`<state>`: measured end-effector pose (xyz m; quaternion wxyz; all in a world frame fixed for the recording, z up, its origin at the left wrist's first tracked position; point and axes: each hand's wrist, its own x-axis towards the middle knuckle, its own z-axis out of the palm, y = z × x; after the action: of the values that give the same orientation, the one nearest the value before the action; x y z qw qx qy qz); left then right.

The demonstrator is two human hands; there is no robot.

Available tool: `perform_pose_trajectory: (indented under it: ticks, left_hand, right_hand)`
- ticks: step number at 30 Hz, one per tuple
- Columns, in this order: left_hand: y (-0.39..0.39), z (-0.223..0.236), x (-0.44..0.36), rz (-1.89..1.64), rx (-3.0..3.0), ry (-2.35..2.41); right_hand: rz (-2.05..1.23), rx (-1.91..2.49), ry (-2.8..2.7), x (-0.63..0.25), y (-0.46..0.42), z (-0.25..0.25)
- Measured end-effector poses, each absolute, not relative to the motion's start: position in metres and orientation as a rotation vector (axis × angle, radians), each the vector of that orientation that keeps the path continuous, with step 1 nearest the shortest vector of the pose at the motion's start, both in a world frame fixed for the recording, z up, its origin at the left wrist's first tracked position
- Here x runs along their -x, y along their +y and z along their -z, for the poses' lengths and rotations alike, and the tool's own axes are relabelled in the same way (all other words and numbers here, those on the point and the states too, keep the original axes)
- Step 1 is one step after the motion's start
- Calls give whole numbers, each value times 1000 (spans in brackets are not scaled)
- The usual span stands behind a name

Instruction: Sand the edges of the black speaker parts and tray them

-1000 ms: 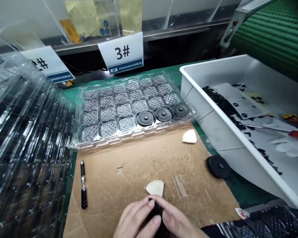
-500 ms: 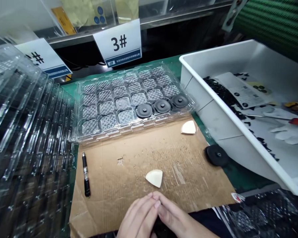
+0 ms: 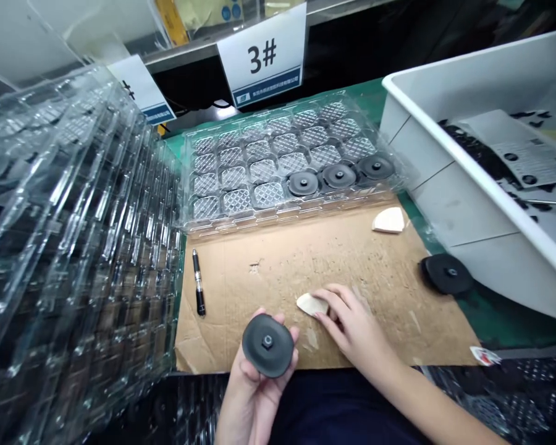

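My left hand (image 3: pixel 259 389) holds a black rounded-square plastic part (image 3: pixel 273 357) from below, its dished face and small central stud turned up. To the right, my right hand (image 3: pixel 352 324) has thumb and fingers closed on one end of a cream wedge-shaped sponge (image 3: pixel 309 303), low over the cardboard sheet (image 3: pixel 241 315). A second cream wedge (image 3: pixel 389 220) lies near the sheet's far right corner. Three similar black parts, one of them a black part (image 3: pixel 339 177), sit in the front right pockets of a clear plastic tray (image 3: pixel 241 225).
Another black part (image 3: pixel 447 273) lies beside a large white bin (image 3: pixel 454 198) at right, which holds small black pieces and paper. At left rises a stack of clear trays (image 3: pixel 74 247). A pen (image 3: pixel 197 283) lies on the cardboard's left side. A "3#" sign (image 3: pixel 264 55) stands behind.
My hands have come apart, having been together at the sheet's near edge. The left now shows the black part face up; the right has reached the nearer cream wedge. The view has shifted.
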<state>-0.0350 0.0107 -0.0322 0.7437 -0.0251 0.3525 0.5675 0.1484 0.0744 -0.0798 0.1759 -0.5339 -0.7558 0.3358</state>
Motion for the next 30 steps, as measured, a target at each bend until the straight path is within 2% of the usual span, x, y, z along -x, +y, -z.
perform_pose_trajectory:
  ticks: [4, 8, 13, 17, 22, 26, 30]
  left_hand:
    - [11, 26, 30, -1254, 31, 832]
    - [14, 16, 21, -1272, 6, 897]
    - [12, 13, 15, -1260, -14, 900]
    - [12, 12, 12, -1272, -34, 961]
    - [17, -7, 7, -1152, -52, 1023]
    - [21, -16, 8, -1148, -43, 979]
    - [16, -12, 0, -1082, -86, 1071]
  right_hand:
    - [-1005, 1301, -2219, -141, 80, 72]
    - [-1007, 1248, -2133, -134, 92, 21]
    - [-926, 849, -2055, -120, 77, -34]
    - [-1103, 825, -2235, -118, 73, -38]
    - [-845, 825, -2104, -119, 75, -36]
    - [-1068, 803, -2268, -145, 71, -40]
    - [-757, 1028, -2288, -156, 77, -44]
